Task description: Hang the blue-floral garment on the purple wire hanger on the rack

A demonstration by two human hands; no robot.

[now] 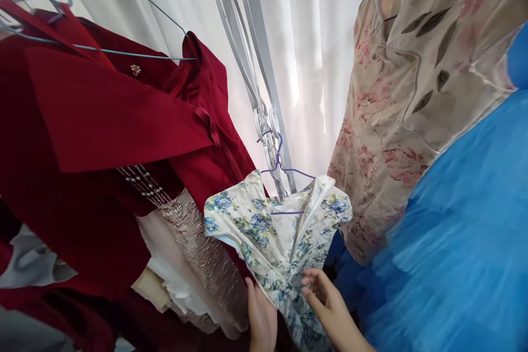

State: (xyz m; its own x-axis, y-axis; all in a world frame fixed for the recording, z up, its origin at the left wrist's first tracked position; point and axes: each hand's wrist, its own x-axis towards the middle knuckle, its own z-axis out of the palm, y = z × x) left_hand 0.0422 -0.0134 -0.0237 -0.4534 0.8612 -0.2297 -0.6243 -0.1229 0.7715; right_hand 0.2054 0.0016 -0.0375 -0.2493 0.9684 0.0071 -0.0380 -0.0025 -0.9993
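Observation:
A white dress with blue flowers and green leaves (259, 224) hangs low in the middle on a purple wire hanger (280, 155). Its V-shaped neckline has one edge folded over near the right shoulder. Against the left side of the dress's waist lies my left hand (263, 316), fingers stretched up and partly hidden by the fabric. On the other side, my right hand (332, 308) is at the front of the waist, its fingers loosely bent and apart with nothing visible between them. The lower skirt runs out of view.
Dark red garments (107, 115) on a teal hanger (136, 54) crowd the left. On the right hang a beige floral dress (371, 137) and a blue tulle garment (466, 242). A grey metal stand (264, 60) rises before white curtains (305, 27).

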